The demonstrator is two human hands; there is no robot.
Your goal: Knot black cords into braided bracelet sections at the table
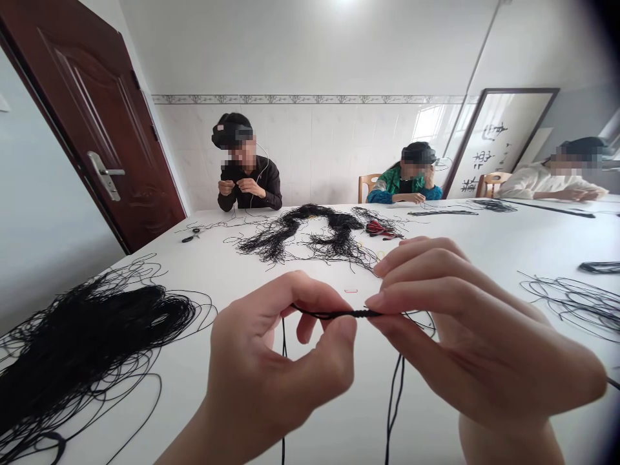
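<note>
While both hands pinch it, the black knotted cord (336,314) runs roughly level between them, held up off the white bench (339,420); left hand (276,368) has a narrow grip on the cord's left part, thumb and fingertips closed; right hand (479,342) has a narrow grip on the knotted stretch's right end, near the thumb and forefinger; loose black strands (394,400) hang down past the bench edge of view below the right hand, and a single thin strand (283,361) drops below the left; big heap of black cord (82,329) lies on the bench left of the left hand, well apart; black tangle (300,232) sits ahead of the hands, near small black scissors (191,234) and a red bundle (380,227), exact kind too small to tell; looser black cords (576,303) lie right of the right hand; across the bench, a person in a black top (249,190) holds a thin cord; a person in green (411,184) and one in white (547,184) sit further along.
</note>
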